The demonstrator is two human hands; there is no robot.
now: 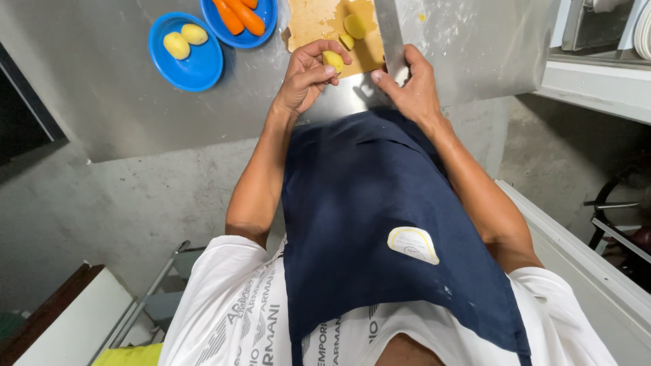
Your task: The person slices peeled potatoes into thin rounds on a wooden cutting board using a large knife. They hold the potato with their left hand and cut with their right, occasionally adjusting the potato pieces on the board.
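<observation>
Left hand (305, 74) is pinching a peeled potato piece (333, 60) on the cutting board (312, 24); right hand (407, 85) is gripping the cleaver (390, 30), mid-chopping; next cut likely needs fingertips tucked clear.

Yellow potato piece (332, 59), blue plates (196, 64), orange carrots (239, 15), navy apron (380, 224), tan cutting board (319, 24)

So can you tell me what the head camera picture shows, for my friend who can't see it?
A person's left hand holds a yellow potato piece on a wooden cutting board, while the right hand grips a big cleaver. Two blue plates nearby hold potatoes and carrots.
</observation>
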